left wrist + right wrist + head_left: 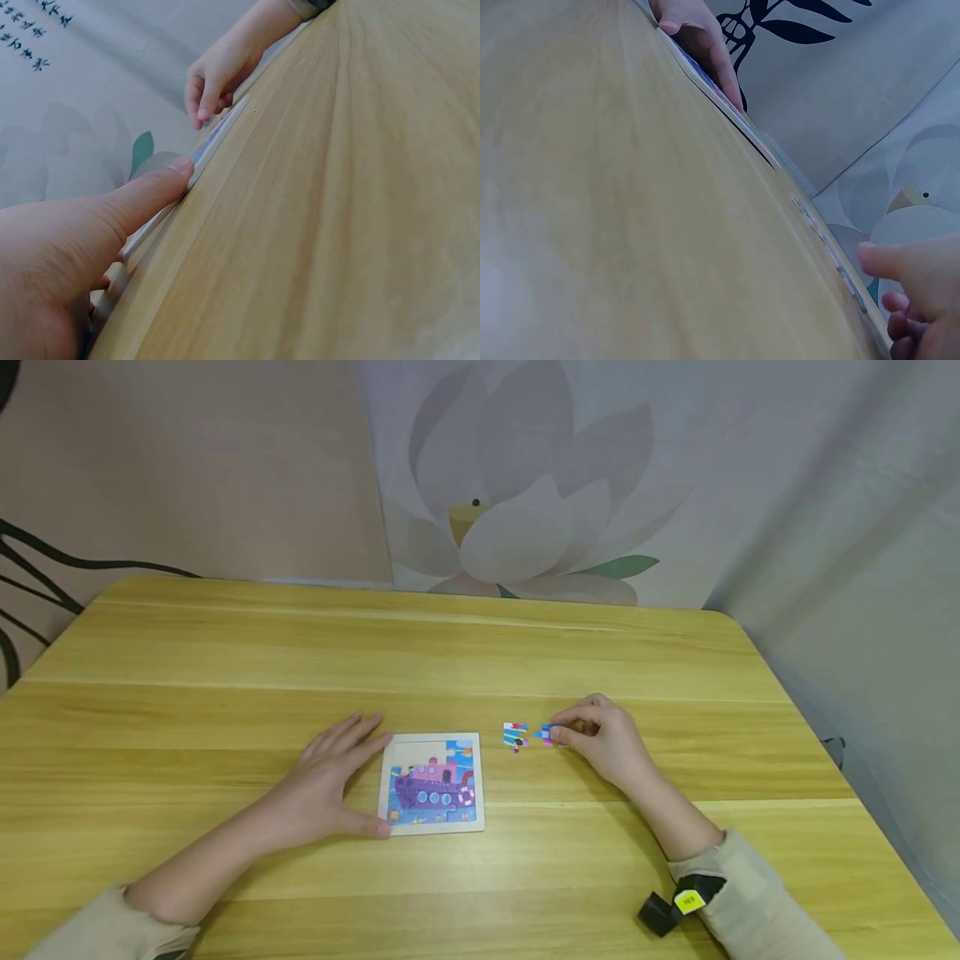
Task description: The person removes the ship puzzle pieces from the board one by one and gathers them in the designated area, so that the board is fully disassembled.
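Note:
A small jigsaw puzzle in a white frame (432, 830) shows a purple and pink ship, with a pale bare patch at its upper left. Along the frame's left side my left hand (330, 785) spreads its fingers, the thumb touching the lower corner and the index finger by the upper one. To the right lies one loose puzzle piece (514, 735). My right hand (606, 739) is over another blue and pink puzzle piece (546, 734), partly hiding it. In the right wrist view, the thumb (881, 260) is just above the flat-lying pieces, apart from the curled fingers.
The wooden table (450, 652) reaches back to a curtain (525, 468) with a lotus print. Black cables (97, 562) run at the far left. A black strap with a yellow label (689, 902) is on the right sleeve.

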A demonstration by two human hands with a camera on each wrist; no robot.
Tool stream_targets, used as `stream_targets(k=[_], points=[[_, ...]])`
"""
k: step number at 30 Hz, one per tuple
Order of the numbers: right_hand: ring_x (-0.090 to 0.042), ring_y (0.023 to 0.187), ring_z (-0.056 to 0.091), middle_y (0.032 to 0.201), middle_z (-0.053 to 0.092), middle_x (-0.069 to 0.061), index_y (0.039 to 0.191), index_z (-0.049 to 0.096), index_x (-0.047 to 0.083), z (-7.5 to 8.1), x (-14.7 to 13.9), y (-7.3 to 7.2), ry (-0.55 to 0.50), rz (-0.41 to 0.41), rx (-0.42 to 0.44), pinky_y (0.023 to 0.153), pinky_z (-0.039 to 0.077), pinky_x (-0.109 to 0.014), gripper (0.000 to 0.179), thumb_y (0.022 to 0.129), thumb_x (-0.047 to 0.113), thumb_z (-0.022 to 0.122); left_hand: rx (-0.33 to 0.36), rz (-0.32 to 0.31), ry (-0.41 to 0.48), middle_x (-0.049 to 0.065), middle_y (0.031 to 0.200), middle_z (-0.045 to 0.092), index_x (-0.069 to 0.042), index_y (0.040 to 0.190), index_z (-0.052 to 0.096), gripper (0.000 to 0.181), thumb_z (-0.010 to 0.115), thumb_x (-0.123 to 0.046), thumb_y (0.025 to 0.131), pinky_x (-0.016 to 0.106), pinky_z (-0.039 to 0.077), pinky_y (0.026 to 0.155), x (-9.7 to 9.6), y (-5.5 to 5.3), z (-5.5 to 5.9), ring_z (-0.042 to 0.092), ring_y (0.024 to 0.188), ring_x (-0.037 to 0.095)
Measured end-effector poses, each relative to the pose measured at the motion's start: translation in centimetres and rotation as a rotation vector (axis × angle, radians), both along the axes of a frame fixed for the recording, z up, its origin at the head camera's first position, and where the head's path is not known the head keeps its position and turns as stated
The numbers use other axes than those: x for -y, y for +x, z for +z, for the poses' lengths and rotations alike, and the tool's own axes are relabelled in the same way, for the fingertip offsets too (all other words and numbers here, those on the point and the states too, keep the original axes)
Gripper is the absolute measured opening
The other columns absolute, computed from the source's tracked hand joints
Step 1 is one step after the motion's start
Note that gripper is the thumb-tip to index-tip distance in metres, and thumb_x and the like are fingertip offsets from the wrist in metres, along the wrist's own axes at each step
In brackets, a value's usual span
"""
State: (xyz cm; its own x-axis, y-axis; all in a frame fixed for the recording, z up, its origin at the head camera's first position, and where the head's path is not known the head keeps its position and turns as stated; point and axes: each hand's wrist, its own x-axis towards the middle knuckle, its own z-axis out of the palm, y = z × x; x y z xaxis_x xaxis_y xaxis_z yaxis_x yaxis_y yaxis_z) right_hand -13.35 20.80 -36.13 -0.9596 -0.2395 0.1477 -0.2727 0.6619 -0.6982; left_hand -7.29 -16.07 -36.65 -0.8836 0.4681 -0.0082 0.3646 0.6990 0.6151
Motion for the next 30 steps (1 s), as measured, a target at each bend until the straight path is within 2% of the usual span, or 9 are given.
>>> stream_targets(k=[5,13,21,30], points=[[-0.018,0.067,0.044,0.085,0.059,-0.001,0.095,0.076,0.008,0.1,0.6,0.2,-0.049,0.012,-0.065,0.055,0.036,-0.025,0.014,0.083,0.015,0.076,-0.005,0.000,0.000,0.013,0.158,0.013,-0.005,0.148,0.034,0.116,0.073,-0.070,0.060,0.065,0.000,0.107,0.0,0.0,-0.1,0.003,0.143,0.039],[-0.016,0.065,0.043,0.082,0.059,0.001,0.096,0.076,0.007,0.2,2.5,0.9,-0.108,0.067,-0.103,0.053,0.035,-0.024,0.015,0.081,0.010,0.077,-0.015,-0.007,-0.002,0.014,0.158,0.013,-0.005,0.148,0.034,0.117,0.072,-0.071,0.060,0.065,0.000,0.107,0.1,-0.2,-0.2,0.003,0.143,0.039],[-0.016,0.068,0.046,0.082,0.058,0.004,0.099,0.076,0.011,0.2,4.7,1.9,-0.130,0.132,-0.064,0.055,0.039,-0.024,0.018,0.081,0.013,0.077,-0.015,-0.007,0.001,0.015,0.158,0.013,-0.005,0.148,0.034,0.116,0.071,-0.072,0.061,0.065,0.000,0.107,0.0,-0.1,0.0,0.003,0.142,0.040],[-0.014,0.068,0.047,0.086,0.061,0.001,0.099,0.075,0.012,0.0,6.8,2.5,-0.109,0.182,-0.040,0.056,0.041,-0.024,0.018,0.081,0.014,0.077,-0.015,0.001,-0.003,0.015,0.157,0.014,-0.004,0.148,0.034,0.117,0.074,-0.070,0.059,0.064,0.000,0.108,0.0,-0.1,-0.2,0.003,0.142,0.039]])
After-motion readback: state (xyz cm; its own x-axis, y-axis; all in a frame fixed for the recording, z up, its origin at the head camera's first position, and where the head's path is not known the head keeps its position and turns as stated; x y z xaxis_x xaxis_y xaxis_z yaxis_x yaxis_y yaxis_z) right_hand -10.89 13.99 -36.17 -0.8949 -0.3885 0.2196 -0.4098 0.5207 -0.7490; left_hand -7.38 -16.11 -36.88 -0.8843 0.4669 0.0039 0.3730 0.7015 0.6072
